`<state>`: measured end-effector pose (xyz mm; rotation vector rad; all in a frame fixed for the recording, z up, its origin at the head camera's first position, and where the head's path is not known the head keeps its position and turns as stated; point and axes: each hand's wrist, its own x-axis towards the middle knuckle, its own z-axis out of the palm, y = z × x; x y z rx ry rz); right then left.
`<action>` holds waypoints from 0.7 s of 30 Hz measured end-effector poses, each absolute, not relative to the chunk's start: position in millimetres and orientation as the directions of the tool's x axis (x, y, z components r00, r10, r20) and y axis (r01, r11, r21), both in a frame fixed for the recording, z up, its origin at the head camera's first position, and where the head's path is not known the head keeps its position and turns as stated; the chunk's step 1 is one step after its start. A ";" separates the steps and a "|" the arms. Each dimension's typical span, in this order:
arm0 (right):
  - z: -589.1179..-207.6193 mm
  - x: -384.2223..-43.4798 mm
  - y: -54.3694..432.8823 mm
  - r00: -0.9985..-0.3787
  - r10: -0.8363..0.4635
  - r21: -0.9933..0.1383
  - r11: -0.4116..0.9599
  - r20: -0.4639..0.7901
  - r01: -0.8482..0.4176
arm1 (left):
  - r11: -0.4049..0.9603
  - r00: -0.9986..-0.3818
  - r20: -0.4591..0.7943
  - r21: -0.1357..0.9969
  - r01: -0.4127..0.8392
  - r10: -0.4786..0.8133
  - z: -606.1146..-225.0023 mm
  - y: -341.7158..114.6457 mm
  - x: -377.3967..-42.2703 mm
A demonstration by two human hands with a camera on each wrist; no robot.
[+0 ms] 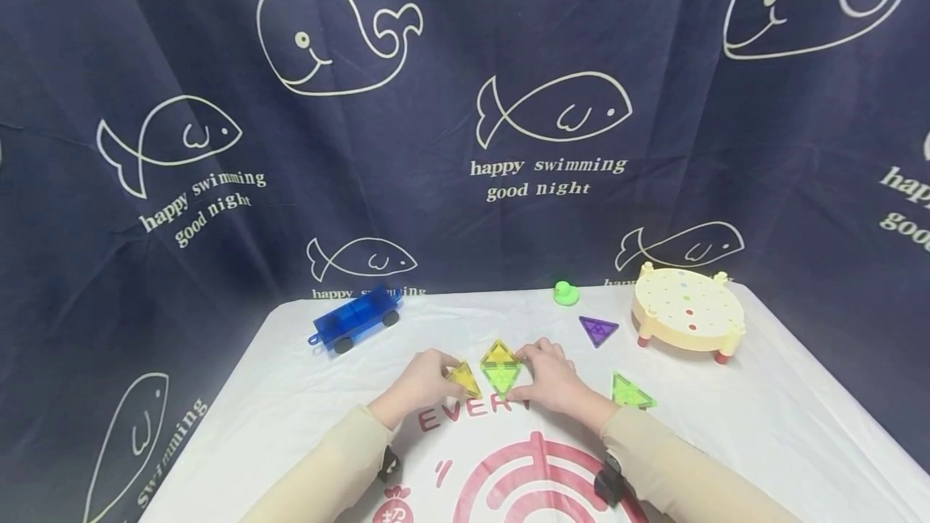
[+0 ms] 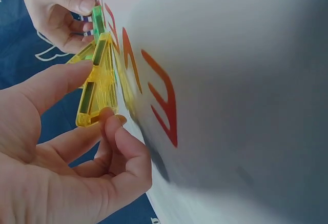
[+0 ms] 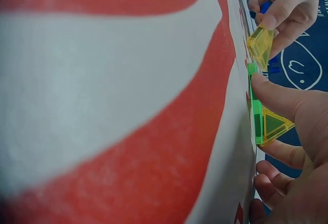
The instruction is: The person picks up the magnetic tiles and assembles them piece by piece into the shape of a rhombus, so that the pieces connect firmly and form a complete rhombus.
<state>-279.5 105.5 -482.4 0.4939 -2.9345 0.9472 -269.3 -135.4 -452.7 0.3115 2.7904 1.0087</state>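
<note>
My left hand (image 1: 420, 382) pinches a yellow triangular magnetic tile (image 1: 465, 378) between thumb and fingers. In the left wrist view this yellow tile (image 2: 97, 88) is held tilted, just off the cloth. Close to its right are a green triangular tile (image 1: 501, 380) and a second yellow triangular tile (image 1: 499, 353), meeting along one edge. My right hand (image 1: 550, 376) grips this pair, thumb by the green tile and index finger by the yellow one. From the right wrist, the second yellow tile (image 3: 275, 125) rises at an angle from the green tile (image 3: 258, 121).
A blue wheeled car base (image 1: 358, 319) stands back left. Toward the back right are a green toy duck (image 1: 565, 294), a purple triangular tile (image 1: 599, 330) and a cream round pegged stand (image 1: 689, 309). Another green triangular tile (image 1: 630, 393) lies beside my right forearm. Printed white cloth (image 1: 247, 426) covers the table.
</note>
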 end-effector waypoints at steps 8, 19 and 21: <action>-485.6 -282.4 105.3 -0.949 -0.289 -0.561 0.769 0.124 -0.307 | 0.740 -0.956 -0.091 0.655 0.154 0.280 -456.5 -126.0 -269.2; -484.7 -282.8 101.2 -0.949 -0.295 -0.560 0.771 0.109 -0.303 | 0.714 -0.952 -0.035 0.670 0.204 0.305 -462.1 -126.0 -270.9; -485.0 -282.9 100.7 -0.949 -0.296 -0.561 0.770 0.108 -0.304 | 0.685 -0.952 -0.020 0.699 0.205 0.305 -464.0 -127.7 -271.4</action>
